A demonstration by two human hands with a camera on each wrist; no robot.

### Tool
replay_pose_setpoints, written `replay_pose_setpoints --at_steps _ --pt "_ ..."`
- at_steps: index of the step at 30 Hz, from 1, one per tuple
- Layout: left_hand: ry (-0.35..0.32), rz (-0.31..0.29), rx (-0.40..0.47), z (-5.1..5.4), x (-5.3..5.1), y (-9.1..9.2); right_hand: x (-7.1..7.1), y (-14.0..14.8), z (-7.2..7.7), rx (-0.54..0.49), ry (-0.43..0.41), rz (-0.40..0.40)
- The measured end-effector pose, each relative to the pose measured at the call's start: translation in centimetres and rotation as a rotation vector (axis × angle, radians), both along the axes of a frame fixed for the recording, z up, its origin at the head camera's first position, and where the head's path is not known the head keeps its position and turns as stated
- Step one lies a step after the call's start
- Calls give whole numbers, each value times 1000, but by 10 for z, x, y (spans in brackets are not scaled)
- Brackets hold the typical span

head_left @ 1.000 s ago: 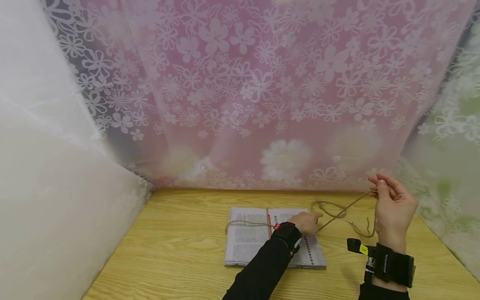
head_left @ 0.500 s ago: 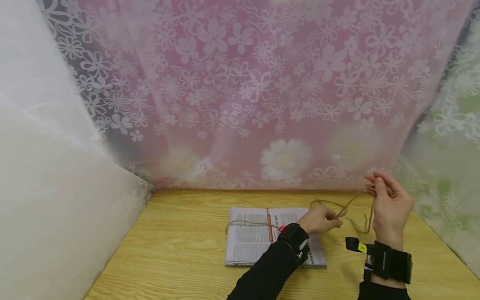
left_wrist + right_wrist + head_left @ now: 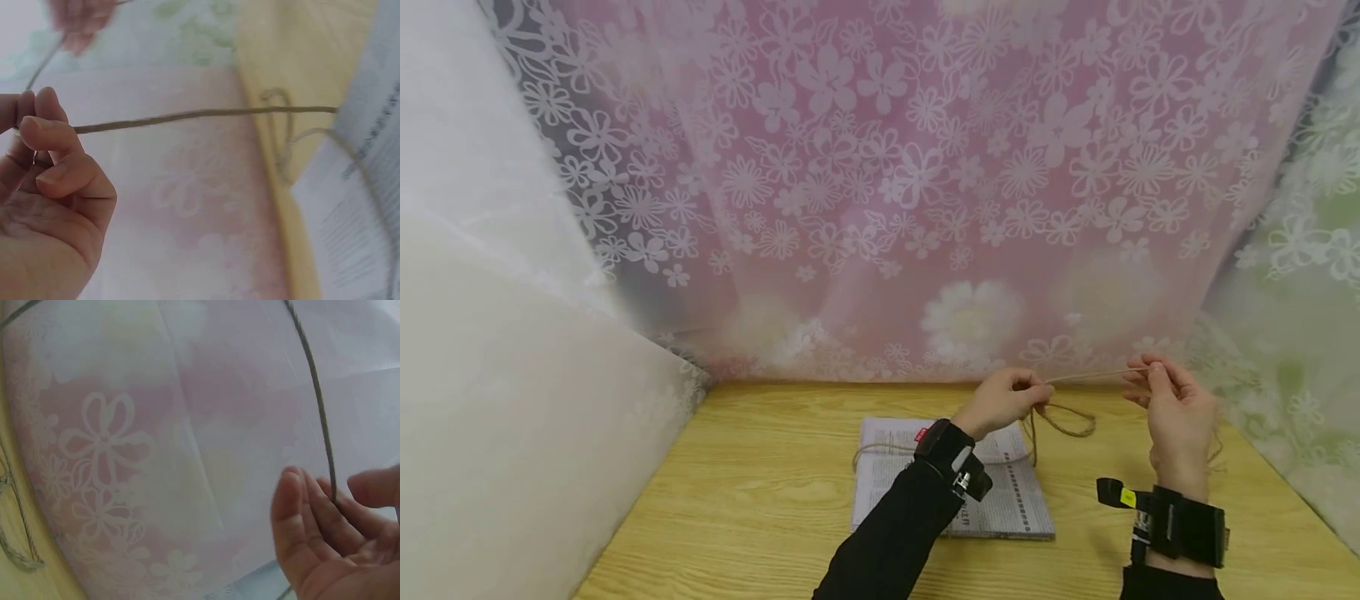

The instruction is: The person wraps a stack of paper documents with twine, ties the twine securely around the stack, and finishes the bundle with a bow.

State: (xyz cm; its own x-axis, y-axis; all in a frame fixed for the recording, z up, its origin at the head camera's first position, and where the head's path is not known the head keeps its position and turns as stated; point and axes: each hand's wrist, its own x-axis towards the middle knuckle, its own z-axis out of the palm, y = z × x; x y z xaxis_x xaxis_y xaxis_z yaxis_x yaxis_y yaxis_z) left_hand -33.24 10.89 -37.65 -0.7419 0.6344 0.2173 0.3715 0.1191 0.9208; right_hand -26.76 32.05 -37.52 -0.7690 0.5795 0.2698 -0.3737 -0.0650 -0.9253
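Note:
A flat stack of folded newspapers (image 3: pixel 1000 504) lies on the table, with brown twine (image 3: pixel 883 447) running across its top. Above the stack's far right corner, my left hand (image 3: pixel 1000 402) pinches the twine between thumb and fingers. In the left wrist view the twine (image 3: pixel 169 117) stretches from those fingers down to the newspapers. To the right, raised off the table, my right hand (image 3: pixel 1182 417) holds a further length of the same twine, nearly taut between both hands. In the right wrist view the twine (image 3: pixel 319 400) meets its curled fingers. My left forearm hides part of the stack.
A loose loop of twine (image 3: pixel 1075 423) lies on the wooden table (image 3: pixel 737 500) right of the newspapers. A pink flowered curtain (image 3: pixel 850 250) hangs behind the table. A white panel (image 3: pixel 497 375) stands left, a green-white flowered sheet (image 3: pixel 1300 350) right.
My left hand has left the stack's right side, taken hold of the twine and lifted it up and back. The right hand stays nearly in place, still holding twine.

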Motion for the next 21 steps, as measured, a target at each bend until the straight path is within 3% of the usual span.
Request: replay_pose_setpoints --at_steps 4,9,14,21 --pt "-46 -5 86 14 -5 -17 -2 1 -7 218 -105 102" --pt "-115 -8 213 20 -9 -45 -7 2 -18 509 -222 76" --pt "-154 35 321 20 -15 -76 -11 3 -25 534 -261 54" --pt "-282 144 485 12 -23 -116 -17 1 -32 612 -280 97"
